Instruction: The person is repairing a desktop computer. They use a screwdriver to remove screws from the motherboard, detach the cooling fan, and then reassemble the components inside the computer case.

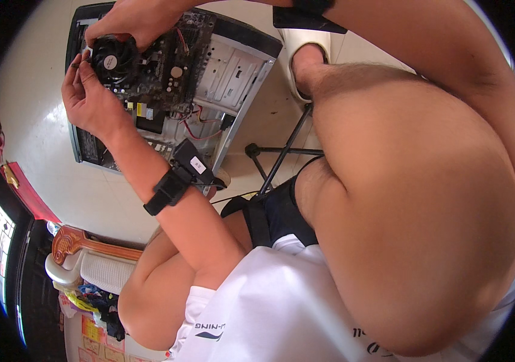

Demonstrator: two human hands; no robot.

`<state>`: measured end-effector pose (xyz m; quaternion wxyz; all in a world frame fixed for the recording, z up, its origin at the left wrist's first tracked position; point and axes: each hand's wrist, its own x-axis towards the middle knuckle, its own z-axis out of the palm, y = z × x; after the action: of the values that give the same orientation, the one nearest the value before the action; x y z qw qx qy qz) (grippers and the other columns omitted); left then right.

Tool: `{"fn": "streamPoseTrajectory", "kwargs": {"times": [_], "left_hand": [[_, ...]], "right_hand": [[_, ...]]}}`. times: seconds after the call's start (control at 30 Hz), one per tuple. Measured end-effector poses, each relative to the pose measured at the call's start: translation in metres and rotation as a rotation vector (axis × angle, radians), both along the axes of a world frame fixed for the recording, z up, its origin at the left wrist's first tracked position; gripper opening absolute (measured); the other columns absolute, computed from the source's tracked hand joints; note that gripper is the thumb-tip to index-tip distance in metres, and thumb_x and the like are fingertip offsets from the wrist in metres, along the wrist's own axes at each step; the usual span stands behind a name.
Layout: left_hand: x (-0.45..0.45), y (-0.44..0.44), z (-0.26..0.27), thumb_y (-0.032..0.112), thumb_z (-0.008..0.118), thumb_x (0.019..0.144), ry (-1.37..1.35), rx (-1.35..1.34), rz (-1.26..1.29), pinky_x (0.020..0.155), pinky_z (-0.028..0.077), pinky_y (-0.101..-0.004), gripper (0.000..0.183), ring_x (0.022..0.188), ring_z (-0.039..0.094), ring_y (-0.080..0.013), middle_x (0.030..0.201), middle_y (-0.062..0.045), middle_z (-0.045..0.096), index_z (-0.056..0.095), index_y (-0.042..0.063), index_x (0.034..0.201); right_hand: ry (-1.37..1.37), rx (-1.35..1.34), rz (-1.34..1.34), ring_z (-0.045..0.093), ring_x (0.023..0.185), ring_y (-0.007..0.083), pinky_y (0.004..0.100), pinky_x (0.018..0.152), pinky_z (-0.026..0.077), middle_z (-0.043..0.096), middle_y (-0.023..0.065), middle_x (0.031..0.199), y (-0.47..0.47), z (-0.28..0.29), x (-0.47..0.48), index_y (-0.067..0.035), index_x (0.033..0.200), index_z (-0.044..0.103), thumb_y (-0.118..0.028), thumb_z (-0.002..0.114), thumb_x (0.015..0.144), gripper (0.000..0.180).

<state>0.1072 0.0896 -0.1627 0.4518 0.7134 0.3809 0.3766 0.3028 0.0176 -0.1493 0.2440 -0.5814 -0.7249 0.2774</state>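
Observation:
An opened desktop computer case point(237, 72) lies on its side on the floor, its motherboard point(173, 77) exposed. On the board is a round black CPU cooler fan point(111, 62) with a pale label at its hub. My right hand point(137, 22) reaches over the fan's far side, its thumb and fingers spread around the rim and gripping it. At the fan's left edge, the fingertips of my left hand point(94, 102) are pinched on a small dark part, too small to identify. The fan's underside is hidden.
Red and black cables point(198, 129) run inside the case. A black device is strapped to my left wrist point(171, 185); another point(309, 20) is on my right. Black metal stand legs point(284, 151) are beside my slippered foot point(309, 54). A carved wooden armrest point(69, 244) is lower left.

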Motion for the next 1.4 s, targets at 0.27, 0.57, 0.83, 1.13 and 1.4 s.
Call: {"fn": "streamPoseTrajectory", "kwargs": {"times": [0.27,0.57,0.83,1.13,1.4], "left_hand": [[0.001,0.011,-0.006,0.007,0.064,0.105,0.022,-0.065,0.05,0.095,0.056,-0.0295,0.022,0.105,0.071,-0.0195,0.116,-0.017,0.075,0.064,-0.008,0.122],[-0.011,0.008,-0.006,0.012,0.07,0.102,0.133,-0.175,0.059,0.09,0.055,-0.0287,0.032,0.101,0.068,-0.0163,0.114,-0.013,0.073,0.064,-0.003,0.13],[-0.014,0.007,-0.006,0.013,0.074,0.1,0.046,-0.322,-0.028,0.091,0.053,-0.0267,0.04,0.102,0.066,-0.0141,0.115,-0.011,0.071,0.059,-0.004,0.133],[-0.015,0.009,0.002,0.023,0.077,0.098,0.126,-0.353,-0.089,0.094,0.051,-0.029,0.047,0.106,0.065,-0.0151,0.117,-0.01,0.07,0.06,-0.001,0.134],[-0.011,0.002,-0.003,0.021,0.073,0.101,0.065,-0.37,-0.015,0.092,0.051,-0.0277,0.036,0.101,0.065,-0.0131,0.111,-0.009,0.072,0.065,-0.004,0.125]], "right_hand": [[0.058,-0.007,0.083,0.067,0.113,0.0438,0.0479,0.097,0.054,0.072,0.0252,0.117,0.017,-0.013,0.002,-0.001,0.125,0.062,-0.02,0.083,0.079,0.055],[0.037,-0.158,0.081,0.065,0.116,0.0441,0.0492,0.097,0.052,0.07,0.0272,0.119,0.012,0.005,0.003,0.004,0.129,0.056,-0.016,0.08,0.085,0.053],[0.136,-0.175,0.047,0.068,0.108,0.0425,0.0482,0.089,0.054,0.073,0.0247,0.11,0.007,0.007,0.004,0.002,0.142,0.049,-0.013,0.079,0.085,0.066],[0.248,-0.425,-0.138,0.069,0.094,0.0384,0.0447,0.083,0.055,0.072,0.0223,0.099,0.0,0.019,0.014,0.001,0.122,0.068,-0.01,0.07,0.085,0.039],[0.157,-0.159,-0.153,0.071,0.081,0.0325,0.043,0.075,0.055,0.072,0.0169,0.088,-0.013,-0.015,0.008,-0.002,0.12,0.071,-0.015,0.075,0.088,0.035]]}}
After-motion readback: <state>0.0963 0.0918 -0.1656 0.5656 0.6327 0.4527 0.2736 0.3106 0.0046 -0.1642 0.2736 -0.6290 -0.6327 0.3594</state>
